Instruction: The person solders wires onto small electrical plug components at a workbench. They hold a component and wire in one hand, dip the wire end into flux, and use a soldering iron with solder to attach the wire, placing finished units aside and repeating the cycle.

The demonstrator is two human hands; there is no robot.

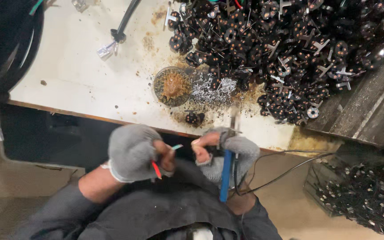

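Just below the bench (90, 75) edge: left hand (132, 153) is gripping thin coloured wires (156, 169) tight, right hand (227, 153) is clutching a blue-handled soldering iron (226, 175).

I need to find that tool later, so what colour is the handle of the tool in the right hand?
Blue. The tool handle in the right hand shows best in the head view.

Even bright overhead light on the pale surface (81, 66) with no hard shadows, small glints off the metal shavings (212, 89) near its front edge, both gloved hands motion-blurred, the left corner falling dark, and mild wide-angle bending at the frame edges.
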